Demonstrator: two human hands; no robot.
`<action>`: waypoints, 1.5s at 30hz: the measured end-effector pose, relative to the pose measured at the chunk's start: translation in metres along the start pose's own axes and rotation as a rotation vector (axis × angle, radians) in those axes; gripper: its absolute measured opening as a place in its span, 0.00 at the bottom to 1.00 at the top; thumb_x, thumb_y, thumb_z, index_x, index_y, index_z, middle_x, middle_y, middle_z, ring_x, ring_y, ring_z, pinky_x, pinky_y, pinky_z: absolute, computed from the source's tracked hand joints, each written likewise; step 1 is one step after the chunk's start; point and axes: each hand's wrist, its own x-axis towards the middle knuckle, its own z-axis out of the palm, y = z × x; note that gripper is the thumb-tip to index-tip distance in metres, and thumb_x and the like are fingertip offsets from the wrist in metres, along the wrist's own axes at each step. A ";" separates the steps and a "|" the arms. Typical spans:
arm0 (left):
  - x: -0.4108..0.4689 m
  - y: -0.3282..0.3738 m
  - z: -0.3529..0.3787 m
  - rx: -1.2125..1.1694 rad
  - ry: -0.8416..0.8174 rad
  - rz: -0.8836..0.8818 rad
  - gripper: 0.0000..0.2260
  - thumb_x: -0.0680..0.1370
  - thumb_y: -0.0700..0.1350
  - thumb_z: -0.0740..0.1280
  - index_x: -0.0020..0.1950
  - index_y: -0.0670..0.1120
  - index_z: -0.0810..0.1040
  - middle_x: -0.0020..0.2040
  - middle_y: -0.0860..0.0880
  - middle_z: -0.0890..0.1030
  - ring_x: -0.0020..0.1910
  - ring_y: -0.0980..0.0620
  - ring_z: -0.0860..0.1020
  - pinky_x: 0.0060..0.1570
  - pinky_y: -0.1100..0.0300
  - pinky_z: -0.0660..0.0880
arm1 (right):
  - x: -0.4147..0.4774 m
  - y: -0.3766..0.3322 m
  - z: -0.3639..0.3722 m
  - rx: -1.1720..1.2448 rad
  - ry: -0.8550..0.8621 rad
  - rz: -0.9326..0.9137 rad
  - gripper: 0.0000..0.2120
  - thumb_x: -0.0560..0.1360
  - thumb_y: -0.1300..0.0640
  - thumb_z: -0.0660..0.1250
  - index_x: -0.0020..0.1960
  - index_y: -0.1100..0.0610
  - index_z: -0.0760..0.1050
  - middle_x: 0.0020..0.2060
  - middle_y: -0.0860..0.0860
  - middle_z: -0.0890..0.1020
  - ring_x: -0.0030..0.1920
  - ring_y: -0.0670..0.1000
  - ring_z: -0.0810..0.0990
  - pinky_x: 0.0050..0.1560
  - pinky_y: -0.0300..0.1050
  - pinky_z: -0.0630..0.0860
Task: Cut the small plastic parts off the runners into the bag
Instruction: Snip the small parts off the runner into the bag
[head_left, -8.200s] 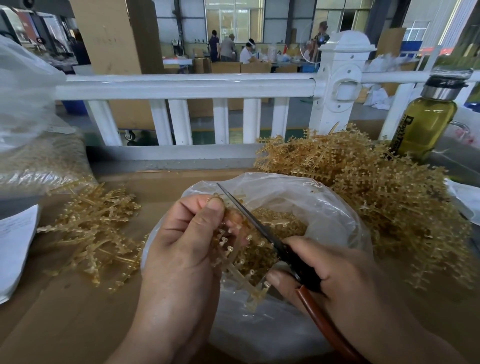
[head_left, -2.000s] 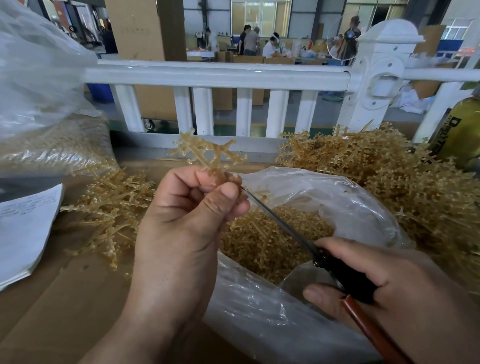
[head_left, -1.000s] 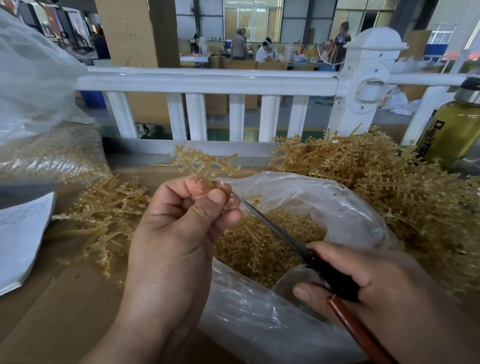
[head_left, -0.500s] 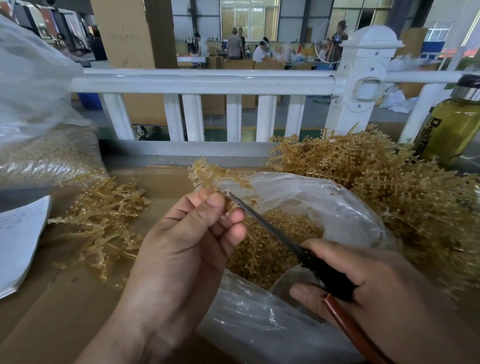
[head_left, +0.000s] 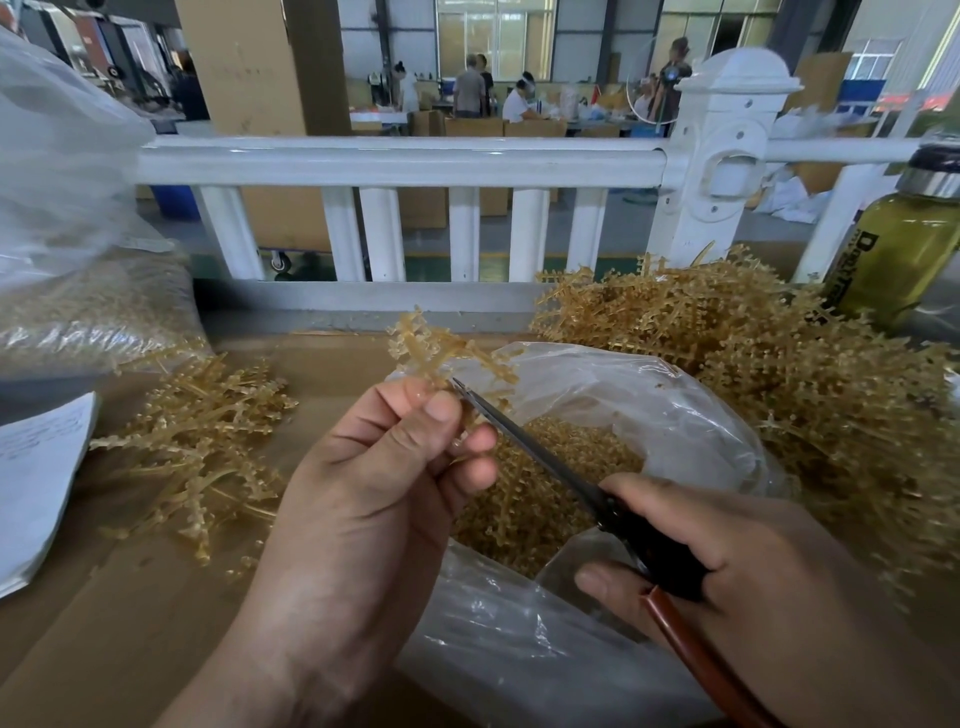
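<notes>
My left hand (head_left: 374, 499) pinches an amber plastic runner (head_left: 436, 353) between thumb and fingers, holding it up over the open clear bag (head_left: 675, 415). My right hand (head_left: 727, 561) grips black-handled scissors (head_left: 545, 457) with a brown lower handle. Their blade tip touches the runner just beside my left thumb. Loose cut amber parts (head_left: 530, 488) fill the bottom of the bag.
A big heap of uncut runners (head_left: 779, 374) lies right of the bag, a smaller pile (head_left: 202, 436) on the left. A filled plastic bag (head_left: 78, 291) and papers (head_left: 36, 478) sit far left, a green bottle (head_left: 904, 249) far right. A white railing (head_left: 405, 161) stands behind.
Over the last second my left hand turned the runner and shifted it slightly right over the bag. The scissors' tip stayed against the runner by my thumb.
</notes>
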 end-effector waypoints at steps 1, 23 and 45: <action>0.000 0.000 0.000 0.000 -0.001 0.002 0.03 0.68 0.42 0.72 0.35 0.50 0.82 0.36 0.50 0.78 0.36 0.54 0.81 0.33 0.63 0.78 | 0.000 0.000 0.000 0.000 0.000 0.000 0.17 0.67 0.25 0.60 0.52 0.30 0.69 0.46 0.32 0.78 0.41 0.32 0.79 0.43 0.30 0.75; 0.000 -0.003 0.003 -0.044 0.008 0.008 0.03 0.67 0.43 0.73 0.35 0.50 0.82 0.35 0.49 0.80 0.36 0.54 0.82 0.36 0.63 0.80 | -0.001 -0.001 -0.002 0.026 0.001 -0.021 0.20 0.69 0.28 0.61 0.52 0.40 0.75 0.40 0.36 0.80 0.37 0.34 0.79 0.37 0.35 0.75; 0.000 -0.004 0.002 0.004 0.012 0.025 0.04 0.70 0.40 0.72 0.36 0.48 0.80 0.36 0.47 0.79 0.37 0.52 0.82 0.38 0.62 0.80 | 0.000 0.003 -0.003 0.064 -0.078 -0.010 0.21 0.68 0.25 0.61 0.54 0.35 0.74 0.42 0.35 0.80 0.39 0.34 0.80 0.41 0.30 0.74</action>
